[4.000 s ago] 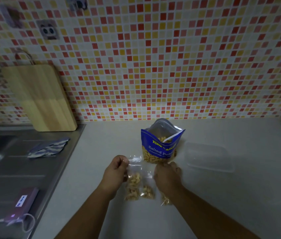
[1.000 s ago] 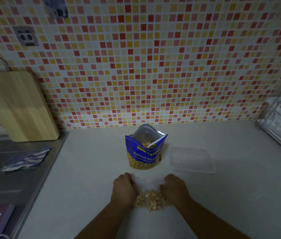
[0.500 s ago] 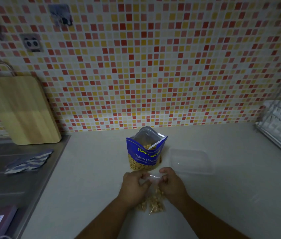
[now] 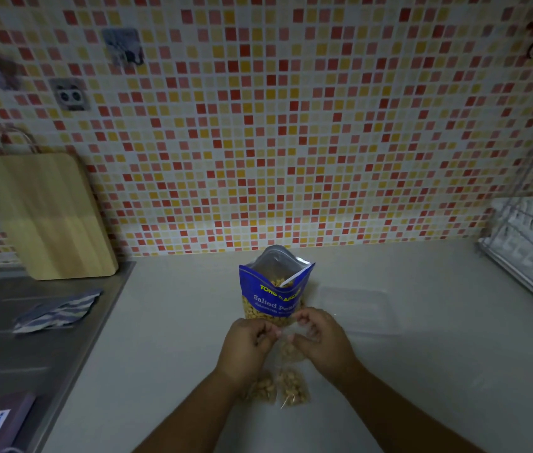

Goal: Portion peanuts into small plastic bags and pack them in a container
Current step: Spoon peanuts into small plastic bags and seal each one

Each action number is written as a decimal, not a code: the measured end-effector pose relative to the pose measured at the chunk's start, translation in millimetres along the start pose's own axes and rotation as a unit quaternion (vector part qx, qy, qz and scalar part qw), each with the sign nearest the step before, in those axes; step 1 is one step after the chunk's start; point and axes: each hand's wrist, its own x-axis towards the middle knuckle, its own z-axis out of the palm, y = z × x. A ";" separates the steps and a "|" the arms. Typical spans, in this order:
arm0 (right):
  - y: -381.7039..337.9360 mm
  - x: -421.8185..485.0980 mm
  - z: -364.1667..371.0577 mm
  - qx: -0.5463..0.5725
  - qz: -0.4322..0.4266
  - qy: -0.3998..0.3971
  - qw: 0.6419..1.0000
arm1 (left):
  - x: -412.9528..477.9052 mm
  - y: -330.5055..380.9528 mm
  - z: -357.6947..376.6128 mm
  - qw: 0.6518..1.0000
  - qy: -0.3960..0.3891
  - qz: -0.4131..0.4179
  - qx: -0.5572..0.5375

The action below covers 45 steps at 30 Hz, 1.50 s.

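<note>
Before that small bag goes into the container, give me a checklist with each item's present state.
1. Grip: left hand and right hand both pinch the top of the small bag: ok.
2. Bag's seal fully closed: cannot tell, the fingers hide it.
3. Container close by, right of the peanut pouch: ok.
4. Container open to receive bags: cannot tell, the clear plastic is too dim.
5. Peanut pouch upright, nothing spilled around it: ok.
6. Filled bags packed: not ok, two lie on the counter under the wrists.
</note>
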 end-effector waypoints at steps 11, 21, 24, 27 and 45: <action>2.1 10.7 -6.8 -0.289 -0.192 0.010 0.938 | 4.7 4.5 -7.7 0.986 0.029 0.120 0.116; 1.6 7.0 -8.2 -0.287 -0.220 0.027 0.932 | 7.4 5.7 -5.5 0.979 0.036 0.153 0.130; 2.2 8.9 -6.2 -0.278 -0.236 0.025 0.931 | 8.9 6.6 -5.3 0.977 0.033 0.162 0.134; -0.3 9.8 -10.6 -0.266 -0.224 0.027 0.937 | 10.7 4.0 -8.5 0.975 0.030 0.161 0.148; -5.1 10.3 -11.3 -0.186 -0.095 -0.021 0.978 | 8.7 -3.1 -16.7 0.989 -0.011 0.100 0.110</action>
